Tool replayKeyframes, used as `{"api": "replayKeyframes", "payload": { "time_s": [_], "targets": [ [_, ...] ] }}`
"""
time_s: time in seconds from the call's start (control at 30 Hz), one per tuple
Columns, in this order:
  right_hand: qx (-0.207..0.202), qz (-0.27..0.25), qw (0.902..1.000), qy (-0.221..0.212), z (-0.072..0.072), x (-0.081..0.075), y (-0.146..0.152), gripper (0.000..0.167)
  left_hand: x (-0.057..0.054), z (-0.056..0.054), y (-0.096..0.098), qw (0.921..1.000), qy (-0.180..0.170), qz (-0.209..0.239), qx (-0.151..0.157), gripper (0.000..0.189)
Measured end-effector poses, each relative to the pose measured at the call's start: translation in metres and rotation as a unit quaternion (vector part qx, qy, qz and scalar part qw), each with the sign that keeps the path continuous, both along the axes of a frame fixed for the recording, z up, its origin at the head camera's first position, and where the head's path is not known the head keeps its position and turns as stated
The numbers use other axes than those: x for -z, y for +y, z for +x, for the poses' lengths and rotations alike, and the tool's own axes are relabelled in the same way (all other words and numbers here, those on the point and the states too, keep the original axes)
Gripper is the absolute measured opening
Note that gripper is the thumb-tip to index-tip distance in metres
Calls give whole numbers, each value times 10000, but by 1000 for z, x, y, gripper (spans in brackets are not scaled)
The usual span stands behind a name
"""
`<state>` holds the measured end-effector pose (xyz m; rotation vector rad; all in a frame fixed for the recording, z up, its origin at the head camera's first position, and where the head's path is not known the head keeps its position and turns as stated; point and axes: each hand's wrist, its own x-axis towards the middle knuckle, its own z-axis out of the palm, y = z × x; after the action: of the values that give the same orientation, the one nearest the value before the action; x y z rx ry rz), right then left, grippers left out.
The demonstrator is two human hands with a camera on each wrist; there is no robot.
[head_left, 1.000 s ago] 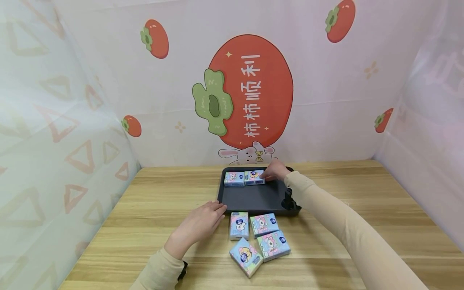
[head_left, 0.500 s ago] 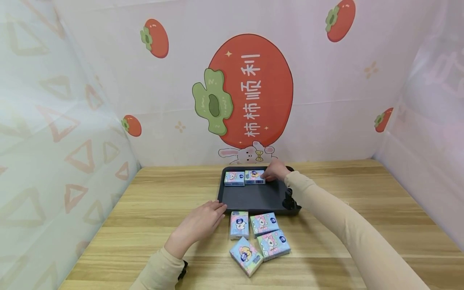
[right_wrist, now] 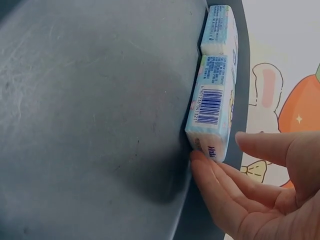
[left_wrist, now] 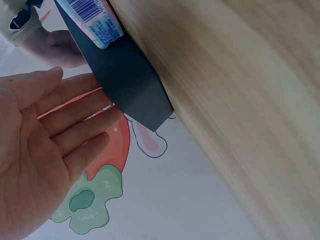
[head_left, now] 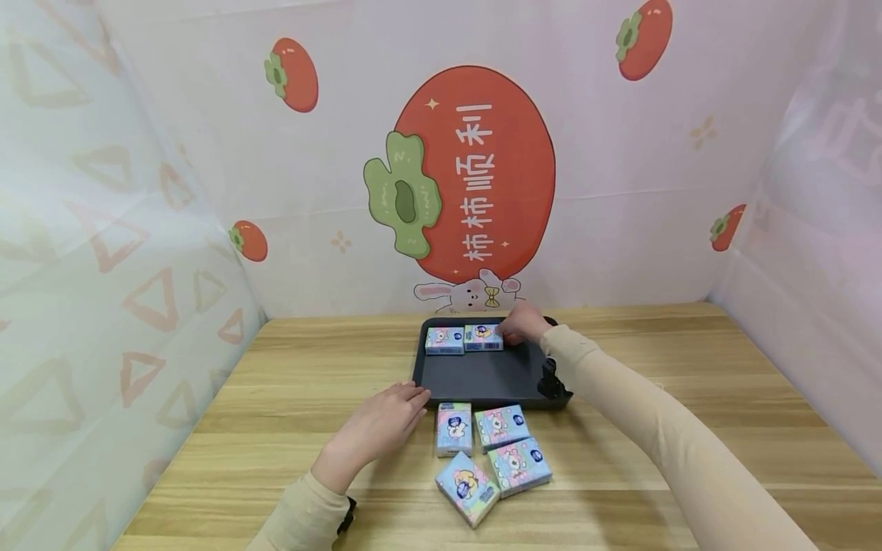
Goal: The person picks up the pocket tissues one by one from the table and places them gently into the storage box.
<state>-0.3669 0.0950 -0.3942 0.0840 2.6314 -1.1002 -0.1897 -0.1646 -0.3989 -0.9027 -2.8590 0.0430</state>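
Observation:
In the head view my left hand (head_left: 377,422) lies flat with its fingertips at the near left corner of a dark grey tray (head_left: 475,375). The left wrist view has its fingers (left_wrist: 75,117) straight against the tray's outer wall. My right hand (head_left: 524,323) reaches into the tray's back part. Its fingertips (right_wrist: 197,156) touch the end of a tissue pack (right_wrist: 206,105), while the thumb stands slightly apart from it. That pack sits end to end with another tissue pack (head_left: 445,340) along the tray's back wall.
On the wooden table (head_left: 310,367), in front of the tray, lie several more tissue packs: an upright one (head_left: 455,430), two at right (head_left: 501,426) and a slanted one (head_left: 467,490). A printed cloth wall (head_left: 310,191) rises behind the table.

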Motion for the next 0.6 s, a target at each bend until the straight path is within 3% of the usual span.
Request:
{"api": "replayKeyframes", "payload": {
  "time_s": [0.23,0.6],
  "targets": [
    [-270,290,9990,221,5,-6,4,27,0,0,0,10000,3,-25,-10,34],
    [-583,506,9942,747,25,-15,6,25,-1,1,0,10000,56,-18,15,33]
  ]
}}
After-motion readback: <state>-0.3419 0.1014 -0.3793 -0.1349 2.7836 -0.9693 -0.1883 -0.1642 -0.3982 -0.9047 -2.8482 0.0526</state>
